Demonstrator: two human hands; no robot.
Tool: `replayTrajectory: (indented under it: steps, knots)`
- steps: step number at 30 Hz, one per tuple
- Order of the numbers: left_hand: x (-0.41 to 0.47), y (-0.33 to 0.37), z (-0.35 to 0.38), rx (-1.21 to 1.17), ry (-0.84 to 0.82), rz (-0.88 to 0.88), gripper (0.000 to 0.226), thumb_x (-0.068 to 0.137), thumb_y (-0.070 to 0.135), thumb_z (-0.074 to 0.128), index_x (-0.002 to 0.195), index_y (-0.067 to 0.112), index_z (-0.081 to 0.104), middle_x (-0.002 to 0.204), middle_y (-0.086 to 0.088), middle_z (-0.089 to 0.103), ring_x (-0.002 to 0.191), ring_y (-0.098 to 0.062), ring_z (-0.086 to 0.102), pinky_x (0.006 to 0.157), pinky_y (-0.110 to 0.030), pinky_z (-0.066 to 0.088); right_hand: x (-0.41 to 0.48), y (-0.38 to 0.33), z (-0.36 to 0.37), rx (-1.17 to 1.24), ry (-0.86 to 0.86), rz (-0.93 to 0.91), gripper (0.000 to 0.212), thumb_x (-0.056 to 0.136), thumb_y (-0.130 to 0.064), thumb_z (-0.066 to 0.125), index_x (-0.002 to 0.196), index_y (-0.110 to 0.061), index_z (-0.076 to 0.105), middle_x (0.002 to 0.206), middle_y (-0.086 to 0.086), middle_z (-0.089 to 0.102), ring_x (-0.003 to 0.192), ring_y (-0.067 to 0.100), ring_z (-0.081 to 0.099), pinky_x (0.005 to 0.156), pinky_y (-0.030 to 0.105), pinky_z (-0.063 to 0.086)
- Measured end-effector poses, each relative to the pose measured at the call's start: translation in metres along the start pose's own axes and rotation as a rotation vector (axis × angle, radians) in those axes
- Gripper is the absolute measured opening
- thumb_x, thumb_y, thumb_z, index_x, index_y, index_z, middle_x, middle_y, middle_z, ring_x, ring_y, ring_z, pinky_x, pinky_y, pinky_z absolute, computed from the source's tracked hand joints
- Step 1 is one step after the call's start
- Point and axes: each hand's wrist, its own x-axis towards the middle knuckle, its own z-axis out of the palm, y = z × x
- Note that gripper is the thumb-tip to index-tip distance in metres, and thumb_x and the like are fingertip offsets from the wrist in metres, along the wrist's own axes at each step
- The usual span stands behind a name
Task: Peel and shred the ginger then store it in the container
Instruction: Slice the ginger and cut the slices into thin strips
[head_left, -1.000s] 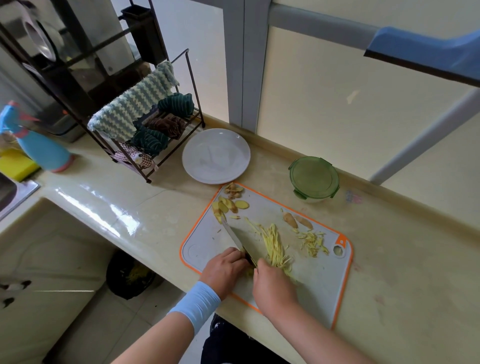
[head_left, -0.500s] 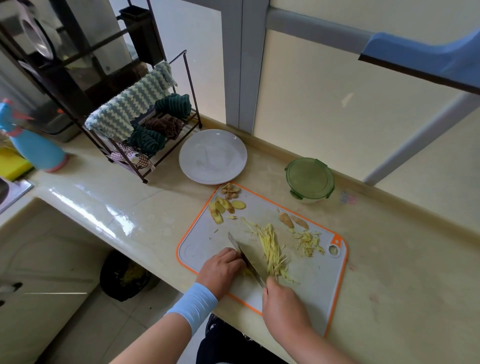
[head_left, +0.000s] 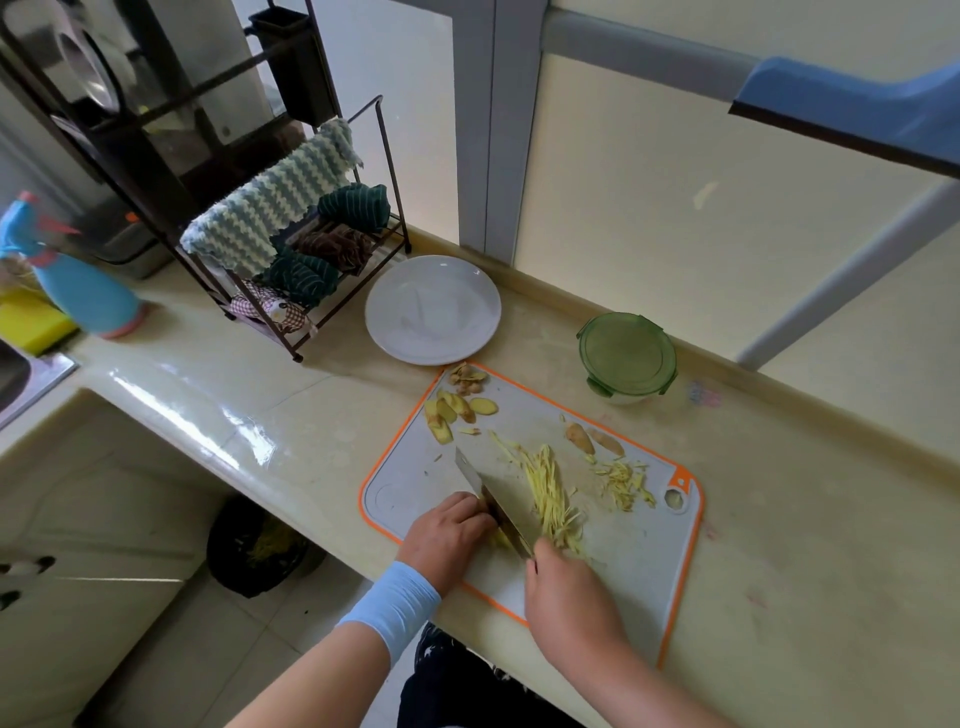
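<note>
Nearest, the right hand (head_left: 566, 587) reaches in from below, fingers wrapped round the handle of the knife (head_left: 493, 496), whose blade angles away to the left. Just left of the blade, the left hand (head_left: 447, 535) lies knuckles up, fingers curled down onto a ginger piece (head_left: 502, 540) on the cutting board (head_left: 628, 566). Ginger shreds (head_left: 550, 499) lie in a row right of the blade. Beyond the board, on the worktop (head_left: 810, 545), stands the lidded container (head_left: 626, 356).
</note>
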Motion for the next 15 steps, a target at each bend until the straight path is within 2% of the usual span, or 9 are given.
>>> replayTrajectory:
  steps: [4, 8, 15]
  knots:
    - [-0.002, -0.001, 0.002, -0.008, 0.012, -0.001, 0.016, 0.086, 0.015, 0.059, 0.092, 0.019, 0.073, 0.093, 0.003, 0.065, 0.092, -0.013, 0.056, 0.067, -0.026, 0.055, -0.008, 0.008, 0.002, 0.016, -0.032, 0.02, 0.015, 0.103, -0.031, 0.033, 0.091, -0.023, 0.035, 0.09, 0.007, 0.066, 0.086, 0.029, 0.065, 0.059, 0.035, 0.036]
    - [-0.002, -0.002, 0.005, 0.002, 0.023, -0.005, 0.019, 0.089, 0.019, 0.054, 0.09, 0.019, 0.073, 0.089, 0.002, 0.064, 0.089, -0.014, 0.055, 0.065, -0.028, 0.054, 0.007, -0.006, 0.008, -0.011, -0.018, 0.013, 0.013, 0.104, -0.029, 0.034, 0.092, -0.023, 0.035, 0.097, 0.006, 0.066, 0.091, 0.026, 0.065, 0.061, 0.032, 0.033]
    - [-0.002, 0.001, 0.004, -0.006, 0.02, -0.037, 0.017, 0.09, 0.021, 0.055, 0.09, 0.019, 0.072, 0.09, 0.003, 0.063, 0.086, -0.016, 0.058, 0.061, -0.029, 0.055, 0.043, -0.023, 0.008, -0.041, 0.003, -0.003, 0.012, 0.102, -0.024, 0.038, 0.091, -0.024, 0.036, 0.096, 0.006, 0.067, 0.093, 0.027, 0.067, 0.061, 0.031, 0.037]
